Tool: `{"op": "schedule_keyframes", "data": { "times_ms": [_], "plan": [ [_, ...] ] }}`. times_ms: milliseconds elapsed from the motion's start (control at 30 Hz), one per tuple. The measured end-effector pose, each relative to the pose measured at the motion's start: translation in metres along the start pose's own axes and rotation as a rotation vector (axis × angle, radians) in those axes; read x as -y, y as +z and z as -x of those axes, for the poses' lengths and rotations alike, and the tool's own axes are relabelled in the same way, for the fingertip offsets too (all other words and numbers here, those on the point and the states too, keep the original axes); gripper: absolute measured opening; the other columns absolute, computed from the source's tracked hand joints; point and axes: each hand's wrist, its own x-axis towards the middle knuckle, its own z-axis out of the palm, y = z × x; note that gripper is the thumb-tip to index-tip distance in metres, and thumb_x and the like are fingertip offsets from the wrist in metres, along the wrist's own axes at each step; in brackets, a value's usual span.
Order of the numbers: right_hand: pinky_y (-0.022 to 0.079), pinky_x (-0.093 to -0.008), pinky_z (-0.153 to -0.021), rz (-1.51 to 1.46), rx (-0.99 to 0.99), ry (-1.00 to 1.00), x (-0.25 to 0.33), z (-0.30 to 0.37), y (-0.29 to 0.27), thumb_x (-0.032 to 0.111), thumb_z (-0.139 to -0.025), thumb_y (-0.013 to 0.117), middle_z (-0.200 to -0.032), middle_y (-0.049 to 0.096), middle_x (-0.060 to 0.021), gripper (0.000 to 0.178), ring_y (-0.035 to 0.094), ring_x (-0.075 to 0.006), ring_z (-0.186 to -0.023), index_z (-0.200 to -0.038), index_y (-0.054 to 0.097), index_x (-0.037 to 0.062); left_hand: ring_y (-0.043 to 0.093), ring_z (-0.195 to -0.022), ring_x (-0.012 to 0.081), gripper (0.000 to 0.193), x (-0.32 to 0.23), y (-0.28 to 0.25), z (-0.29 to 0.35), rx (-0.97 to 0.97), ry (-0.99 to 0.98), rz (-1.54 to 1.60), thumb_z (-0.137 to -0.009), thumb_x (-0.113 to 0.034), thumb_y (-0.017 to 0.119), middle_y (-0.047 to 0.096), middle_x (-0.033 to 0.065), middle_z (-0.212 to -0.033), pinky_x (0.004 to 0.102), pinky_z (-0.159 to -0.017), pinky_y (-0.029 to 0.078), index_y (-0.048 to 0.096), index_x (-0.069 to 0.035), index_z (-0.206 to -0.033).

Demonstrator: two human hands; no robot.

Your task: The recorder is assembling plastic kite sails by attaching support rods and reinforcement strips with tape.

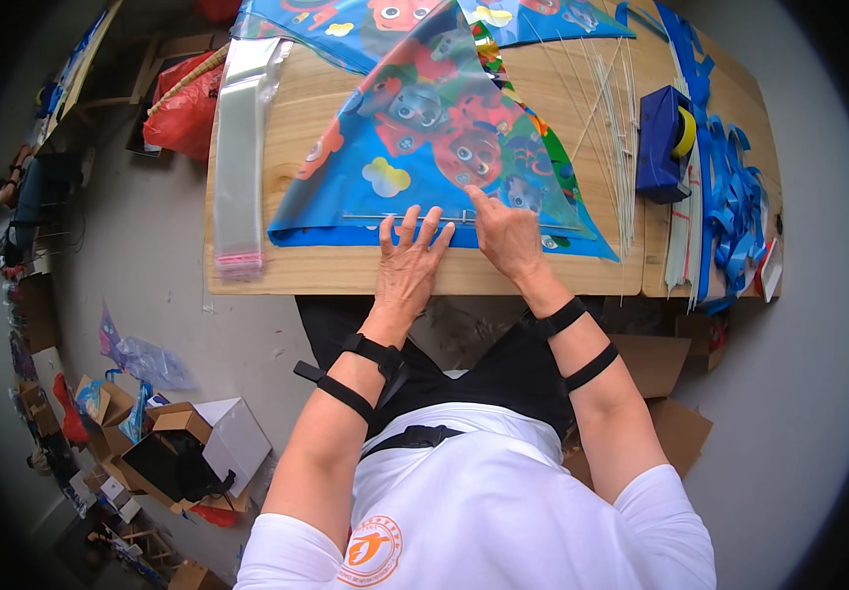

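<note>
A blue kite-like sheet (346, 192), printed with cartoon animals, lies on the wooden table with its wide edge toward me. Along that edge runs a thin rod (370, 216). My left hand (408, 265) rests on the edge with fingers spread, their tips over the rod. To its right, my right hand (510, 236) lies on the sheet, index finger stretched out onto the print and other fingers curled. What may lie under those curled fingers is hidden. More printed blue sheeting (552, 20) lies at the far side.
Clear plastic bags (240, 167) lie on the table's left side. Loose thin white rods (626, 147) are on the right, near a blue tape dispenser (656, 147) with yellow tape. Past it are blue ribbons (734, 216). Open cardboard boxes (183, 423) sit on the floor.
</note>
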Motion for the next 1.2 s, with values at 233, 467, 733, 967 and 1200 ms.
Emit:
{"op": "schedule_keyframes", "data": {
  "times_ms": [233,467,733,967,1200],
  "plan": [
    [0.050,-0.0409,-0.066,-0.132,-0.106,0.207,0.009,-0.012,-0.004,0.017,-0.072,0.078,-0.088,0.060,-0.0095,0.033,0.062,-0.0284,-0.083,-0.096,0.057,0.0070,0.035,-0.131,0.0222,0.049,-0.001,-0.003,0.000,0.003,-0.021,0.003,-0.078,-0.010,0.062,0.042,-0.0004,-0.137,0.0491,-0.110,0.015,0.057,-0.025,-0.124],
    [0.049,-0.0405,-0.069,-0.157,-0.067,0.364,0.010,-0.016,0.014,0.021,-0.061,0.087,-0.089,0.058,-0.0083,0.044,0.059,-0.0290,-0.086,-0.088,0.055,0.0076,0.035,-0.129,0.0217,0.052,-0.003,-0.004,-0.001,-0.005,-0.039,0.031,-0.076,-0.006,0.063,0.043,-0.0009,-0.134,0.0490,-0.109,0.015,0.057,-0.026,-0.123],
    [0.049,-0.0439,-0.064,-0.254,-0.039,0.551,0.008,-0.027,0.014,0.018,-0.067,0.084,-0.087,0.061,-0.0113,0.037,0.063,-0.0325,-0.078,-0.086,0.056,0.0049,0.036,-0.129,0.0215,0.055,0.000,-0.004,-0.001,0.000,-0.035,0.060,-0.074,-0.004,0.063,0.044,-0.0012,-0.133,0.0486,-0.110,0.014,0.057,-0.026,-0.125],
    [0.049,-0.0448,-0.065,-0.256,-0.068,0.587,0.019,-0.029,0.011,0.016,-0.073,0.078,-0.084,0.062,-0.0126,0.028,0.063,-0.0341,-0.080,-0.086,0.056,0.0038,0.043,-0.125,0.0207,0.053,0.008,-0.003,-0.002,-0.013,-0.019,0.109,-0.077,-0.002,0.059,0.050,-0.0010,-0.128,0.0490,-0.111,0.014,0.056,-0.020,-0.128],
    [0.051,-0.0397,-0.067,-0.580,-0.252,0.667,0.003,-0.017,0.022,0.008,-0.082,0.066,-0.087,0.064,-0.0156,0.013,0.064,-0.0301,-0.074,-0.089,0.058,-0.0001,0.044,-0.123,0.0210,0.058,0.002,-0.005,-0.019,-0.059,0.028,0.042,-0.077,-0.003,0.058,0.051,-0.0003,-0.126,0.0491,-0.112,0.014,0.051,-0.019,-0.133]
  ]
}}
